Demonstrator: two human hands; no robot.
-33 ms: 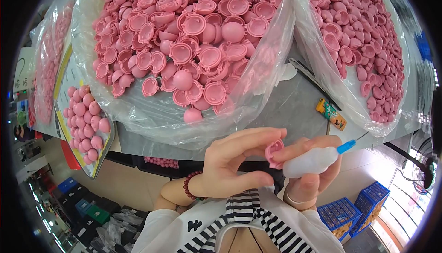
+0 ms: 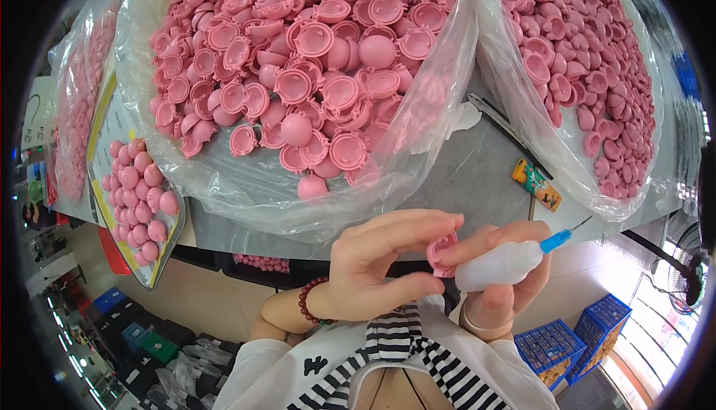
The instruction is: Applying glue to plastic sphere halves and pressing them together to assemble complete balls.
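My right hand (image 2: pixel 518 264) is closed round a small white squeeze bottle (image 2: pixel 500 264). A blue hub with a thin metal needle (image 2: pixel 556 241) tops the bottle, tilted up to the right. My left hand (image 2: pixel 380 264) curls its thumb and fingers about the edges of a pink plastic half-shell (image 2: pixel 443 253), and my right forefinger touches the shell as well. Both hands are held over the table's near edge. Beyond them, a large clear plastic bag (image 2: pixel 246 193) lies spread out, heaped with pink half-shells (image 2: pixel 341 92) like this one.
A second bag of smaller pink pieces (image 2: pixel 604 89) lies at the right. Between the bags are long black-handled tweezers (image 2: pixel 514 138) and a patterned yellow-green lighter (image 2: pixel 535 185). Closed pink balls (image 2: pixel 134 186) sit on a yellow-edged tray at the left. Blue crates (image 2: pixel 548 350) stand on the floor.
The bottle and my right hand have shifted slightly left and downward. The pink half-shell has moved a little left, closer in between my left thumb and fingers.
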